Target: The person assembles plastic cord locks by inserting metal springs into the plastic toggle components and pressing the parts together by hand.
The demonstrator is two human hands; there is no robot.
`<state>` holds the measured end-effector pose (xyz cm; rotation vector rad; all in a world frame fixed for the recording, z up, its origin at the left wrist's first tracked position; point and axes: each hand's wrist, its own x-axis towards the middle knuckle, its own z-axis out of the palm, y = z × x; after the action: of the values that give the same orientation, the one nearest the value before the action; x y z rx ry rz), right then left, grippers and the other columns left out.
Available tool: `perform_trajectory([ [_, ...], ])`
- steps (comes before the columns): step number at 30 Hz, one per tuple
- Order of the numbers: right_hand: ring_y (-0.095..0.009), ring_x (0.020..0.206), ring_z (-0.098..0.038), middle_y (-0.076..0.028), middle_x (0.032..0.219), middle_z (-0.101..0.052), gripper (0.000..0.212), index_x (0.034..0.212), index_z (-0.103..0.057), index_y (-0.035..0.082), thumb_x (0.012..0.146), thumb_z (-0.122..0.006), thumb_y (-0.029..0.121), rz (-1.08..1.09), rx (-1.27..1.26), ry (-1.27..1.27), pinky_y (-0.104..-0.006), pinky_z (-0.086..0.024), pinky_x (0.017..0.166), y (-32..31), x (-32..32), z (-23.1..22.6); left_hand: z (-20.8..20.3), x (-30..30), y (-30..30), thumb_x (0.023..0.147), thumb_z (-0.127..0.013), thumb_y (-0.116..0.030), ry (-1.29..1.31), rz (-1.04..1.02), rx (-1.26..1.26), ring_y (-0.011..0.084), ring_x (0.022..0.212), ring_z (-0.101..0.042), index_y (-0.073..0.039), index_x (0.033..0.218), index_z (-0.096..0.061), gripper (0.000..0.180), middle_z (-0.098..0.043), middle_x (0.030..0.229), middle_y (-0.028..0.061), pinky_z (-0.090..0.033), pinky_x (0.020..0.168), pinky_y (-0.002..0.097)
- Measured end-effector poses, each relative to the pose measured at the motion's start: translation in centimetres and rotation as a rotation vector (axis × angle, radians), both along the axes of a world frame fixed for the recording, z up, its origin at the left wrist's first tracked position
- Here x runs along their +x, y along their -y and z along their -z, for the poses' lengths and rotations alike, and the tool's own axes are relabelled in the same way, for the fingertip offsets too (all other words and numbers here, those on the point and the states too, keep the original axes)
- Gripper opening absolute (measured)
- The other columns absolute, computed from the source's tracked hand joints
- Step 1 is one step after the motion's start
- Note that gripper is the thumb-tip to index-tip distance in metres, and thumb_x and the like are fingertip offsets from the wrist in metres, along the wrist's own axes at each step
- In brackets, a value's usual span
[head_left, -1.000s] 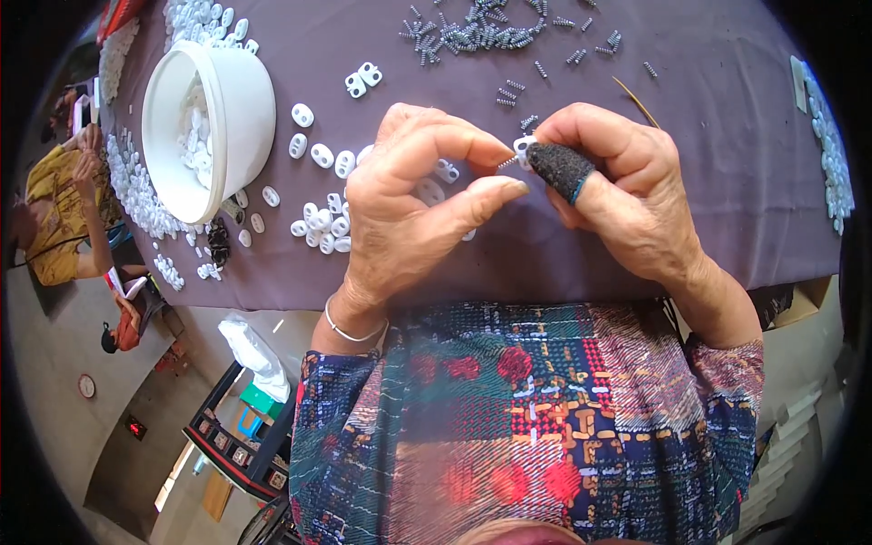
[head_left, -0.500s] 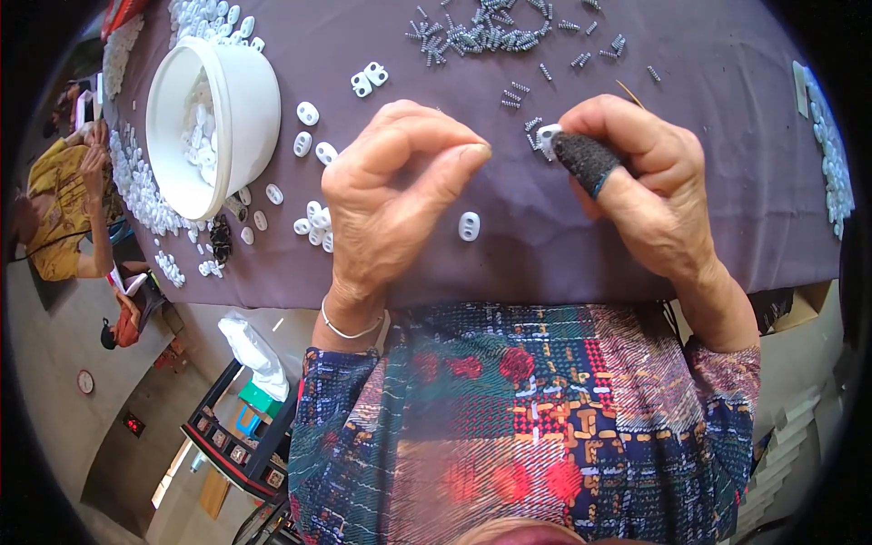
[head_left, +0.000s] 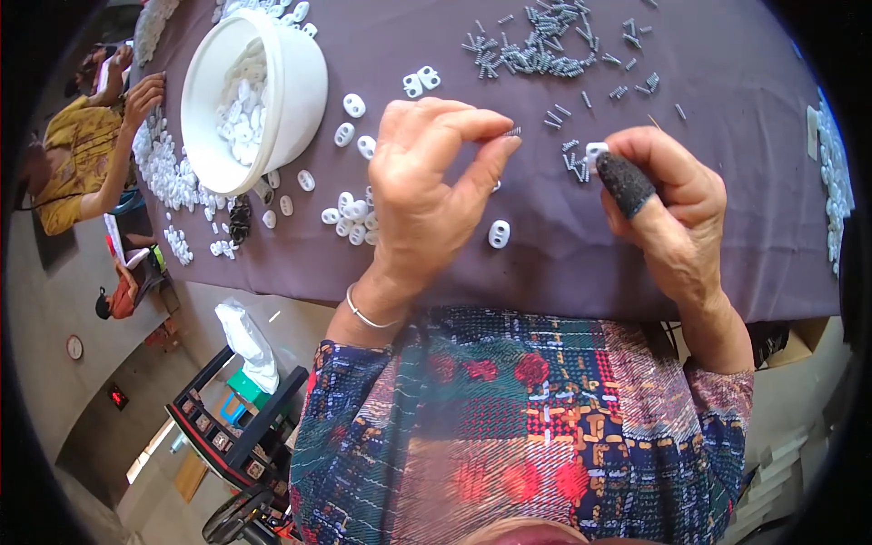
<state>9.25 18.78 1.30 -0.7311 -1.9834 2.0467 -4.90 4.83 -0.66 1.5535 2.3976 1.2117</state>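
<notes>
My left hand (head_left: 422, 186) is raised over the table, thumb and forefinger pinching a small metal coil spring (head_left: 513, 133). To its right, my right hand (head_left: 683, 204) grips a white plastic cord lock piece (head_left: 596, 148), whose top end shows past the fingertips. A black fabric cover (head_left: 625, 183) sits on the right thumb. A thin yellowish tip (head_left: 654, 121) sticks up behind the right hand; the rest of it is hidden. Between the hands, a white two-hole cord lock piece (head_left: 499, 234) lies on the cloth. Several loose springs (head_left: 576, 167) lie just left of the right fingertips.
A heap of springs (head_left: 545, 50) spreads at the far side of the purple-grey tablecloth (head_left: 563, 263). The white tub (head_left: 300, 100) at left holds white pieces. More white pieces (head_left: 350, 218) lie near my left wrist and along the right edge (head_left: 834, 200). Another person (head_left: 86, 163) sits at far left.
The spring now shows at my left fingertips. My left hand sits closer to the right one, both still pinching. The whole view has shifted, with the table's things appearing farther right.
</notes>
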Motion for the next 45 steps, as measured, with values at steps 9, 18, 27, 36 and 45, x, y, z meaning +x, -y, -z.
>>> perform_trajectory([
  [9, -0.002, 0.05, -0.042, 0.001, 0.062, -0.052, 0.015, 0.096, -0.056, -0.002, 0.086, -0.053, 0.009, 0.142, -0.026, -0.111, -0.0149, -0.028, 0.043, -0.9, 0.0, 0.0, -0.9, 0.2, 0.1, 0.062, -0.073, 0.001, 0.037, 0.004, -0.055, 0.0183, 0.082, -0.056, -0.004, 0.078, -0.065, 0.018, -0.062, 0.079, 0.0048, -0.043, 0.074, 0.0286],
  [18, -0.001, 0.052, -0.044, 0.002, 0.063, -0.052, 0.014, 0.095, -0.057, -0.001, 0.086, -0.053, 0.009, 0.109, -0.023, -0.111, -0.0143, -0.031, 0.044, -0.7, 0.4, 0.2, -1.2, -0.3, -2.2, 0.066, -0.07, -0.005, -0.069, 0.108, -0.165, 0.0185, 0.076, -0.052, -0.005, 0.078, -0.065, 0.012, -0.06, 0.075, 0.0038, -0.041, 0.071, 0.0294],
  [27, -0.002, 0.056, -0.046, 0.0, 0.069, -0.054, 0.014, 0.095, -0.057, -0.002, 0.085, -0.05, 0.005, 0.058, -0.006, -0.108, -0.0147, -0.034, 0.049, -0.9, 0.3, -0.1, -0.8, -1.0, -3.2, 0.07, -0.069, -0.007, -0.101, 0.187, -0.242, 0.0169, 0.074, -0.052, -0.004, 0.08, -0.063, 0.012, -0.061, 0.077, 0.0031, -0.042, 0.07, 0.0278],
  [36, -0.003, 0.056, -0.047, 0.001, 0.066, -0.052, 0.015, 0.091, -0.056, -0.003, 0.08, -0.047, 0.0, -0.04, 0.154, -0.111, -0.0169, -0.037, 0.051, -0.5, 0.2, 0.5, -2.5, 1.0, -0.7, 0.073, -0.068, 0.004, 1.094, -0.048, 0.017, 0.0123, 0.078, -0.062, 0.003, 0.091, -0.058, 0.02, -0.064, 0.082, 0.0081, -0.05, 0.072, 0.0221],
  [45, -0.009, 0.054, -0.052, -0.005, 0.065, -0.054, 0.017, 0.085, -0.056, -0.002, 0.07, -0.048, -0.004, -0.097, 0.308, -0.132, -0.0217, -0.04, 0.05, -0.4, 0.1, 0.8, -2.3, 1.6, -0.9, 0.073, -0.068, 0.006, 1.117, -0.071, -0.007, 0.0123, 0.079, -0.062, 0.003, 0.09, -0.059, 0.02, -0.064, 0.083, 0.0087, -0.051, 0.071, 0.0224],
])
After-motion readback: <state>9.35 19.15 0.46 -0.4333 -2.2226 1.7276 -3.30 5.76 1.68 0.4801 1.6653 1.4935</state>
